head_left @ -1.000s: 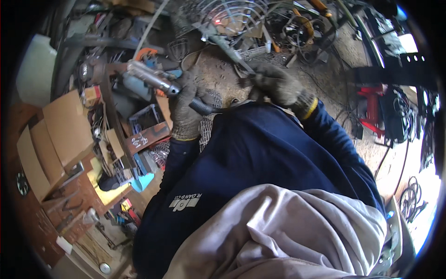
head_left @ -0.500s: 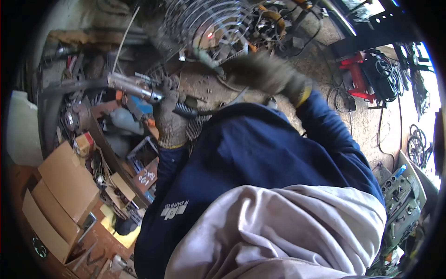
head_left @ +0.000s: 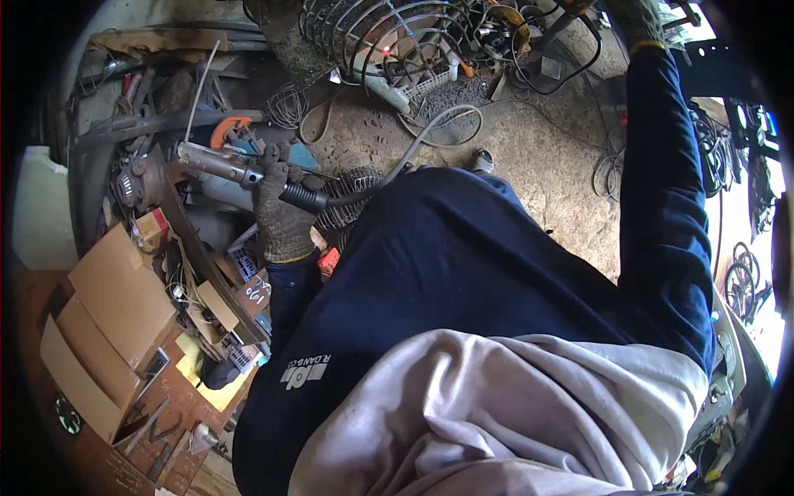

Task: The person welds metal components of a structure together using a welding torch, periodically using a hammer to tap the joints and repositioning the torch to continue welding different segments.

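Note:
My left hand [head_left: 281, 211], in a grey-brown knit glove, is closed round a welding electrode holder [head_left: 217, 163]. A thin pale rod [head_left: 202, 93] sticks up from the holder's far end. Below the fist, a black spring sleeve [head_left: 303, 197] leads into a thick grey cable [head_left: 430, 131] that crosses in front of my knees. At the upper right, my right arm is stretched far out. The gloved right hand [head_left: 638, 23] there is cut by the picture's edge, beside dark metal parts [head_left: 680, 18]. Its fingers do not show.
A round wire guard [head_left: 389, 41] stands ahead, with metal scraps and an orange tool about it. An open cardboard box [head_left: 124, 318] and a cluttered bench [head_left: 178, 397] lie on the left. Coiled cables [head_left: 713, 149] hang at the right. Loose cable rests on the floor [head_left: 529, 165].
My right hand has swung from the middle, near the guard, out to the upper right. The left hand has shifted slightly left with the electrode holder still in it.

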`<action>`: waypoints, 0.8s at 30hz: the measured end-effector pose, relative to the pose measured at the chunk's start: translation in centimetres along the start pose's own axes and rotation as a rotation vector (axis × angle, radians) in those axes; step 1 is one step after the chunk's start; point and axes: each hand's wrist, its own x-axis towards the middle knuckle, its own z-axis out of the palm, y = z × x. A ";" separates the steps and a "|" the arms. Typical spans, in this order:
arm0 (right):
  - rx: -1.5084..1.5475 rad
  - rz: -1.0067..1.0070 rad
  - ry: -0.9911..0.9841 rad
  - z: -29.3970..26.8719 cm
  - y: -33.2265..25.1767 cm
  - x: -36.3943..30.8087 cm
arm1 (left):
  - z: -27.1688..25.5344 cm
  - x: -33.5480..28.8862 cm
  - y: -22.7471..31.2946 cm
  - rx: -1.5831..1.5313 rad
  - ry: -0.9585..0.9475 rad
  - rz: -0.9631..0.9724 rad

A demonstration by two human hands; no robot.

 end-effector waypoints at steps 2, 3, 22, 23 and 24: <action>-0.007 -0.010 -0.054 1.3 -0.8 1.2 | 0.5 -0.8 -0.7 0.005 -0.036 0.019; -0.013 -0.021 -0.074 1.9 -1.1 1.7 | 1.0 -1.2 -1.2 0.002 -0.052 0.027; 0.147 0.049 -0.081 0.4 -1.9 0.0 | 4.1 -3.4 -2.4 -0.028 0.138 0.022; 0.174 0.075 -0.066 -0.6 -2.3 -1.1 | 3.7 -3.4 -2.5 -0.024 0.147 0.024; 0.196 0.108 -0.060 -1.1 -2.6 -2.3 | 3.2 -3.1 -2.5 -0.018 0.155 0.025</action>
